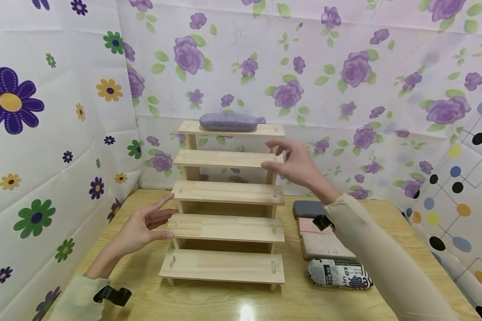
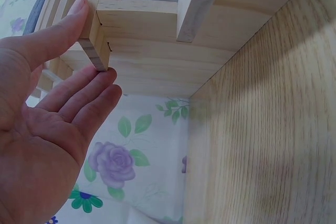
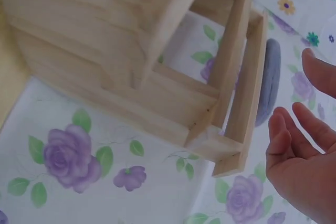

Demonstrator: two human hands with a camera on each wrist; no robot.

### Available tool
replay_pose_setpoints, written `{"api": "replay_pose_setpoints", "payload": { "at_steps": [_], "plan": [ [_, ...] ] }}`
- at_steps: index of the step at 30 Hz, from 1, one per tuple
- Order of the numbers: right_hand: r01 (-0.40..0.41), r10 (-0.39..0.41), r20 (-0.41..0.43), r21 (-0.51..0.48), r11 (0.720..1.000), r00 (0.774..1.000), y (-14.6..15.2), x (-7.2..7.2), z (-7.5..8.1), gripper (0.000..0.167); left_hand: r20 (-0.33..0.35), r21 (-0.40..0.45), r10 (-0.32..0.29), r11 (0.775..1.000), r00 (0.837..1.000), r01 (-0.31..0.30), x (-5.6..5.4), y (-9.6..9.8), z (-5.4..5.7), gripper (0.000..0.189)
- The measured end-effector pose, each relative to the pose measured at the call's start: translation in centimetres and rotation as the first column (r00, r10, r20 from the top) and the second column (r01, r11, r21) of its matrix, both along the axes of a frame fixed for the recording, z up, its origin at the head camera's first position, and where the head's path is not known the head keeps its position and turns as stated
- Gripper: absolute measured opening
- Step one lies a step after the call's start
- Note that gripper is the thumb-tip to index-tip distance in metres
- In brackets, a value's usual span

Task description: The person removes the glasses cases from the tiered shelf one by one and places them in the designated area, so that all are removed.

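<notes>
A stepped wooden shelf (image 1: 241,229) stands on the table with several steps. My left hand (image 1: 142,225) is at its left side, fingers and thumb spread. In the left wrist view, the thumb and fingertips lie at a step's end (image 2: 97,45), apparently touching it. My right hand (image 1: 295,162) is raised by the right end of the upper steps, thumb and fingers apart, holding nothing. A gap separates it from the shelf in the right wrist view. A long grey-purple pouch (image 1: 229,122) lies along the top step; its seam faces the right hand (image 3: 304,145).
Right of the shelf lie a dark grey pouch (image 1: 308,209), a pink pouch (image 1: 307,225), a whitish pouch (image 1: 325,246) and a newspaper-print pouch (image 1: 339,273). The right forearm partly covers them. Flowered cloth (image 1: 241,71) hangs behind the wooden table (image 1: 209,303).
</notes>
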State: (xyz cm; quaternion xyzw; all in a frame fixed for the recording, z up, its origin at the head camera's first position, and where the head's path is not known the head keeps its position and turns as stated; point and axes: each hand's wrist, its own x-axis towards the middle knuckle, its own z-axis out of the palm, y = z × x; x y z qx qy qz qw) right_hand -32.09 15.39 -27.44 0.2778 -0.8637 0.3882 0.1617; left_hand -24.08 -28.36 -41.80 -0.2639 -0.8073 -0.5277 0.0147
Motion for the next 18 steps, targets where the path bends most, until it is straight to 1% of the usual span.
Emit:
{"api": "replay_pose_setpoints", "payload": {
  "at_steps": [3, 7, 13, 18],
  "plan": [
    [0.026, -0.025, -0.01, 0.025, 0.999, 1.0, -0.5, -1.3, 1.0, 0.058, 0.0, 0.002, -0.005, 1.0, 1.0, 0.005, -0.1, 0.0, 0.0, 0.101],
    [0.033, -0.032, -0.004, 0.049, 0.998, 0.999, -1.4, -3.2, 2.2, 0.065, -0.001, -0.003, 0.001, 1.0, 1.0, -0.001, -0.1, 0.0, 0.0, 0.101],
    [0.012, -0.015, 0.039, 0.086, 0.996, 0.999, -2.4, -5.4, 3.8, 0.07, 0.005, -0.003, 0.001, 1.0, 1.0, -0.001, 0.0, 0.0, 0.0, 0.102],
    [-0.011, 0.001, 0.092, 0.108, 0.994, 0.996, -2.9, -7.1, 4.7, 0.075, 0.003, -0.006, 0.005, 1.0, 1.0, -0.005, -0.1, 0.0, -0.1, 0.102]
  ]
}}
